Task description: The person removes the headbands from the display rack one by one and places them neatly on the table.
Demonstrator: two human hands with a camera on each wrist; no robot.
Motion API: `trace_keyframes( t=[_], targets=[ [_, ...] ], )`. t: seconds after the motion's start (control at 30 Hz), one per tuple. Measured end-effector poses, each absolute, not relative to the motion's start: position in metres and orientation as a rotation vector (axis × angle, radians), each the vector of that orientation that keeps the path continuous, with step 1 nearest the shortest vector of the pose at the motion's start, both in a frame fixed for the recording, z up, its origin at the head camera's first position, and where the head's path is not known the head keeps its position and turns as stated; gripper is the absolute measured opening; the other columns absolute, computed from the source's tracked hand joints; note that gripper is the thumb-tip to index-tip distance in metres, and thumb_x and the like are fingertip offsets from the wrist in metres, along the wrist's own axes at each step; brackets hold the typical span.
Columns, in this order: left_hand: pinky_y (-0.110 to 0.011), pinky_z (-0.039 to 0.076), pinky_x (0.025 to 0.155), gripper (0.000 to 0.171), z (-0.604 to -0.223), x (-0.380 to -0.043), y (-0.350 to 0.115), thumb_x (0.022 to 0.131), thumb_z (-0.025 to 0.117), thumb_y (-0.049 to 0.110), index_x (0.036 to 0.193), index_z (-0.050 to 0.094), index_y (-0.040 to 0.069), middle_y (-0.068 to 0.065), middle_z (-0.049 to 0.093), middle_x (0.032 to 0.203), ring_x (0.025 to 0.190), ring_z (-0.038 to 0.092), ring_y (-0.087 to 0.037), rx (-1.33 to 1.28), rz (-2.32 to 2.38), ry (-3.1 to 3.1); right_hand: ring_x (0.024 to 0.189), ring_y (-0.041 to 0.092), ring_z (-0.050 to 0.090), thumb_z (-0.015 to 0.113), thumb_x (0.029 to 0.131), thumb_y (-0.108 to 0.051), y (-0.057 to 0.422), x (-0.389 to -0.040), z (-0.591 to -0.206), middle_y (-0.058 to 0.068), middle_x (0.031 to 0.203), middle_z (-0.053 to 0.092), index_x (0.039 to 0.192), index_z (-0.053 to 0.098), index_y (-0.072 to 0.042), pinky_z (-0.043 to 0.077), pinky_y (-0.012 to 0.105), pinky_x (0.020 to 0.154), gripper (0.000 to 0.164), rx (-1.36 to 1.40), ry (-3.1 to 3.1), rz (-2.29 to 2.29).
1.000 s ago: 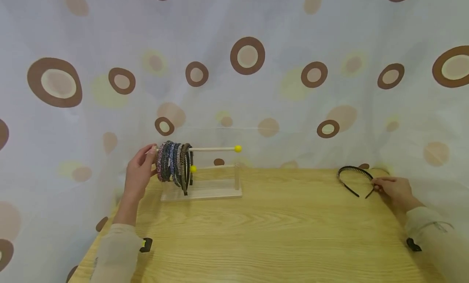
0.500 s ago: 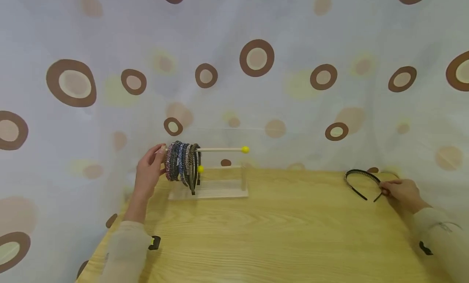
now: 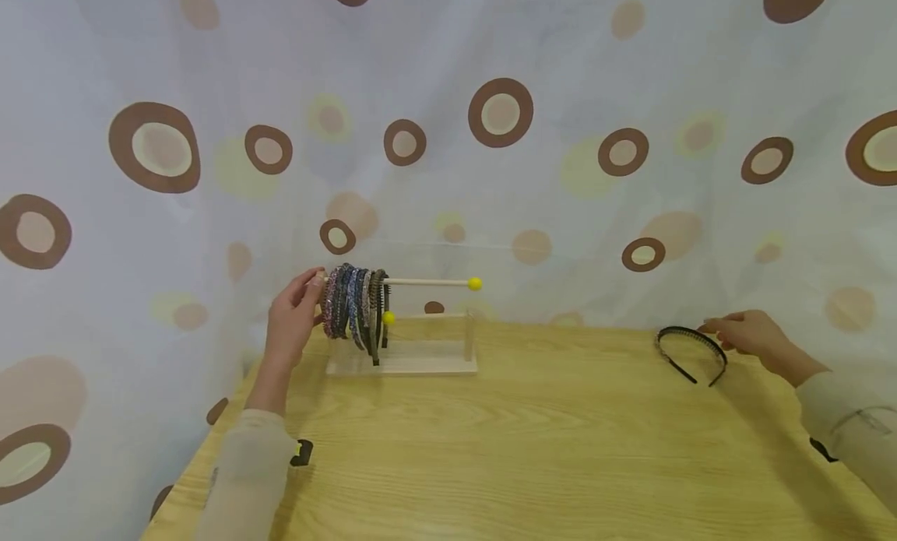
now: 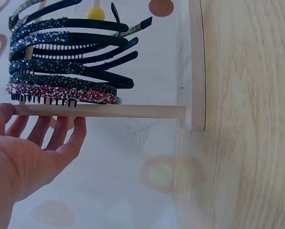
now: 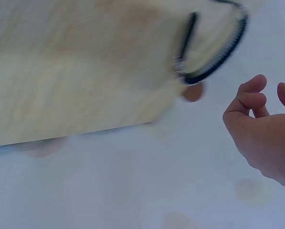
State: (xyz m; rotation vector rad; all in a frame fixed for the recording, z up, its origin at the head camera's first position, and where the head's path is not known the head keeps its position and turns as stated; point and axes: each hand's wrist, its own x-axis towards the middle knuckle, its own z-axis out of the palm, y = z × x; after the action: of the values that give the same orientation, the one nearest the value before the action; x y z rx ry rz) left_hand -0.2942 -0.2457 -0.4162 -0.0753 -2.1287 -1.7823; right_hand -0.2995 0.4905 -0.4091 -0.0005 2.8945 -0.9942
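My left hand (image 3: 293,319) grips the left upright (image 4: 132,111) of a wooden headband stand (image 3: 434,367) near its top, thumb on one side and fingers on the other. Several headbands (image 3: 356,303) hang bunched at the left end of the stand's upper rod (image 3: 430,282); glittery and black toothed ones show in the left wrist view. A dark toothed headband (image 5: 218,62) lies at the table's far right, its ends toward me. Just beyond its right side hovers my right hand (image 3: 760,339), fingers loosely bent; in the right wrist view it is apart from the headband and holds nothing.
Yellow balls (image 3: 474,284) cap the rod ends. The light wood table (image 3: 532,447) stretches between both arms. A patterned curtain (image 3: 561,82) hangs behind the table and at its sides.
My right hand has let go of the headband's right side and moved up and away from it. The left hand keeps its hold on the stand. The head view has shifted slightly.
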Motion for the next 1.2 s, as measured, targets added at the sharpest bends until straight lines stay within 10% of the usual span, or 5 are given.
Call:
trace_keyframes(
  t=[0.2, 0.73, 1.2],
  targets=[
    [-0.043, 0.057, 0.091, 0.055, -0.415, -0.293, -0.251, 0.105, 0.053, 0.05, 0.151, 0.053, 0.02, -0.01, 0.053, 0.147, 0.125, 0.054, -0.029, -0.058, -1.783, -2.141, 0.089, 0.024, 0.068, 0.044, 0.107, -0.053, 0.401, -0.302, -0.384, 0.021, 0.112, 0.068, 0.135, 0.051, 0.019, 0.055, 0.031, 0.068, 0.077, -0.127, 2.81, -1.105],
    [-0.041, 0.058, 0.089, 0.056, -0.412, -0.303, -0.25, 0.103, 0.056, 0.052, 0.149, 0.056, 0.019, -0.006, 0.055, 0.146, 0.124, 0.056, -0.027, -0.078, -1.812, -2.084, 0.081, 0.026, 0.066, 0.055, 0.105, -0.05, 0.18, -0.281, -0.368, 0.005, 0.093, 0.07, 0.109, 0.075, -0.011, 0.053, 0.041, 0.073, 0.044, -0.686, 2.745, -1.301],
    [-0.049, 0.057, 0.091, 0.053, -0.419, -0.301, -0.247, 0.104, 0.056, 0.05, 0.147, 0.058, 0.02, -0.006, 0.054, 0.146, 0.128, 0.053, -0.026, -0.055, -1.757, -2.097, 0.079, 0.025, 0.067, 0.07, 0.1, -0.027, 0.032, -0.264, -0.402, 0.004, 0.089, 0.071, 0.11, 0.076, -0.007, 0.055, 0.037, 0.065, 0.022, -0.833, 2.456, -1.701]
  ],
)
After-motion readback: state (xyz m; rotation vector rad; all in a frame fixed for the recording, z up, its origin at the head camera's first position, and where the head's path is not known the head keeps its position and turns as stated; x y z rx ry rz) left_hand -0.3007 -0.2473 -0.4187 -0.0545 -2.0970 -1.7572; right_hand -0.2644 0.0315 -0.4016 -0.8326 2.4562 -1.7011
